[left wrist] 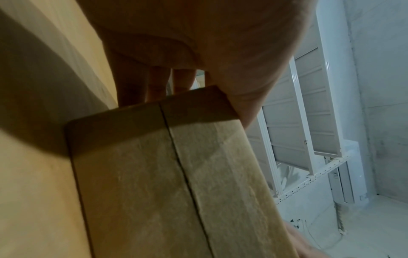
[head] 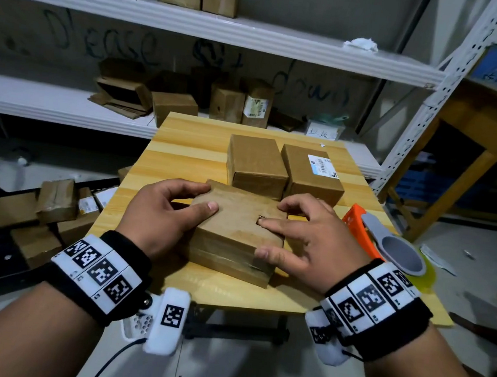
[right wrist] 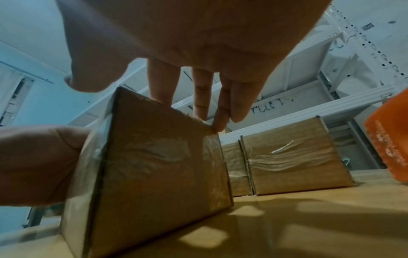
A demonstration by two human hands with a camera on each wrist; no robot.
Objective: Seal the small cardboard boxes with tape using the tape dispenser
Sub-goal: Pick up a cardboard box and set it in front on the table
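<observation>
A small brown cardboard box lies turned at an angle on the near middle of the wooden table. My left hand grips its left end, fingers curled over the far edge and thumb on top. My right hand holds the right end, with the index finger flat on top and the thumb against the near side. The left wrist view shows a taped seam running down the box. In the right wrist view, clear tape wraps the box. The orange tape dispenser lies on the table to the right of my right hand.
Two more taped boxes stand side by side behind the held one, the right one bearing a label. White shelving with more cartons runs behind the table. A black cart with boxes sits low on the left.
</observation>
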